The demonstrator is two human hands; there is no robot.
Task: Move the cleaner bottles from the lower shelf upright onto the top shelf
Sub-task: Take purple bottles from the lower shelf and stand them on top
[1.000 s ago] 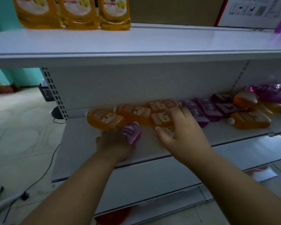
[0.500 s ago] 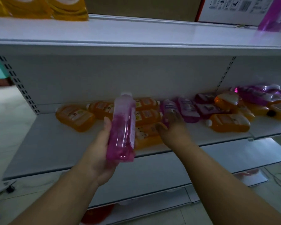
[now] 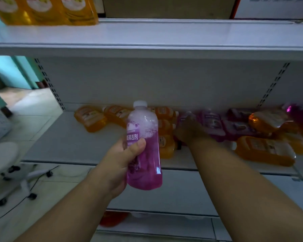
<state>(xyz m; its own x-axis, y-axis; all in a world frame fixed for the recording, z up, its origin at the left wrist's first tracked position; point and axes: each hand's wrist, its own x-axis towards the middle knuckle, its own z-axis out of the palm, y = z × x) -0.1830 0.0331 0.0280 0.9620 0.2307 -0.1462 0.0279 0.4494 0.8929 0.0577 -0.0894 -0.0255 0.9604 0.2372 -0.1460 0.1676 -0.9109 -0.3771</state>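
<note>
My left hand [image 3: 119, 161] grips a purple cleaner bottle [image 3: 143, 145] with a white cap, held upright in front of the lower shelf [image 3: 63, 145]. My right hand [image 3: 189, 130] reaches into the lower shelf and rests on a lying purple bottle [image 3: 212, 123]; blur hides whether its fingers close around it. Several orange bottles [image 3: 90, 117] and purple bottles lie flat on the lower shelf. On the top shelf [image 3: 164, 34], three orange bottles [image 3: 45, 9] stand upright at the far left.
A cardboard box [image 3: 168, 7] and a white box [image 3: 273, 7] stand at the back of the top shelf. A white rolling stool [image 3: 5, 165] and a cable lie on the floor at left. A red object [image 3: 112, 218] sits under the bottom shelf.
My left hand has lifted the purple bottle off the lower shelf and turned it upright. My right hand has moved right from the orange bottles onto a lying purple bottle.
</note>
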